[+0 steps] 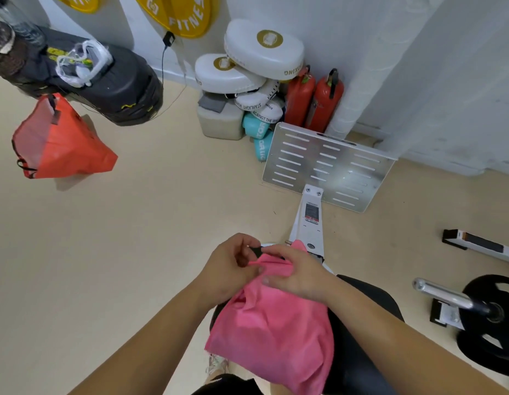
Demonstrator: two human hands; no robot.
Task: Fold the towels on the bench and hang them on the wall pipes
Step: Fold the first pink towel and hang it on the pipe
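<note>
A pink towel [276, 332] hangs in front of me, bunched at the top and draping down over the black padded bench [361, 360]. My left hand [230, 269] pinches the towel's upper edge at the left. My right hand [293, 272] grips the same gathered edge just to the right, fingers pressed into the cloth. Both hands touch each other above the bench's front end. No wall pipes are in view.
The white bench frame [310, 220] leads to a slotted metal footplate [330, 166]. A barbell with a black weight plate [489, 317] lies right. White boxing pads [261, 49], two red extinguishers [313, 101], a black punching-bag base [105, 81] and an orange bag [59, 143] stand farther off.
</note>
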